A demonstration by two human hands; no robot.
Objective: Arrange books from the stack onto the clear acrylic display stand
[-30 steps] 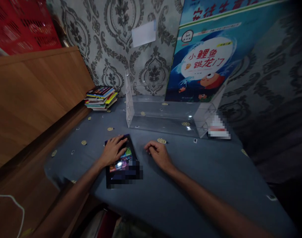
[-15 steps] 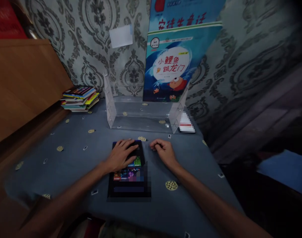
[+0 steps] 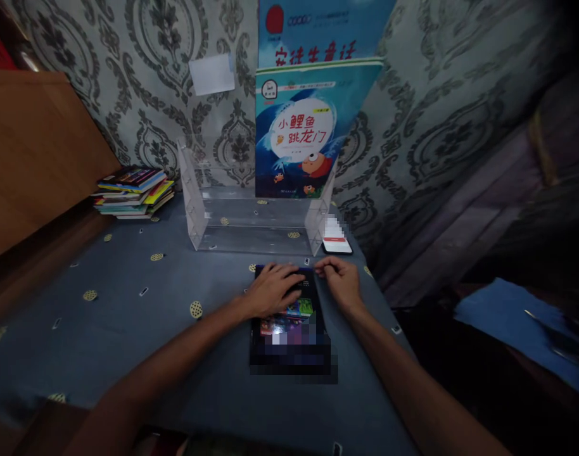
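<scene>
A dark book (image 3: 289, 326) with a colourful cover lies flat on the blue-grey cloth (image 3: 128, 316) in front of me. My left hand (image 3: 273, 288) rests palm down on its upper half, fingers spread. My right hand (image 3: 339, 282) sits at the book's top right corner, fingers curled in a pinch at the edge; I cannot see whether they grip it. Behind the hands stands a clear acrylic rack (image 3: 251, 215), with a tall blue picture book (image 3: 303, 133) upright in its right part.
A stack of small colourful books (image 3: 130, 193) lies at the back left beside a wooden panel (image 3: 37, 145). A phone (image 3: 337, 244) lies right of the rack. Patterned wallpaper backs the table. The table's edge drops off to the right, near a blue sheet (image 3: 517, 323).
The view has swung left, so hands and book now sit further right in frame. My right hand has closed in from beside the book to its top right corner. The left hand stays on the cover.
</scene>
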